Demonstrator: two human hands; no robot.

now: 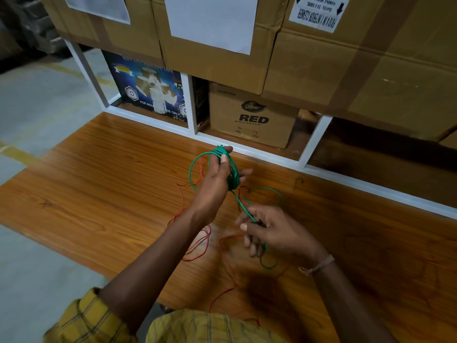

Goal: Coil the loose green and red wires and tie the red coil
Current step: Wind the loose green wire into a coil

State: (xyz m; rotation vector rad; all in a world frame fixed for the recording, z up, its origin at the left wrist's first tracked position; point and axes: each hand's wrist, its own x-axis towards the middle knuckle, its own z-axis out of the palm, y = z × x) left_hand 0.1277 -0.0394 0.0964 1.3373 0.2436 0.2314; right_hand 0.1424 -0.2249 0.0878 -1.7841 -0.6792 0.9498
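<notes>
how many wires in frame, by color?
2. Green wire coiled around left hand, its tail through right hand. Red wire loose on the wooden board.

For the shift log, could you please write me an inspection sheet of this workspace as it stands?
Surface: glossy orange-brown wooden board lying on a grey concrete floor.
Job's things: thin green plastic-coated wire, partly coiled around the left hand; thin red wire loose on the board, uncoiled and untied.
Clutter: nothing seen.
Hands: left hand raised, carrying the green coil; right hand pinching the green wire's free run.
Cables: only the two wires, crossing each other.
Surroundings: white metal rack holding brown cardboard cartons.
</notes>
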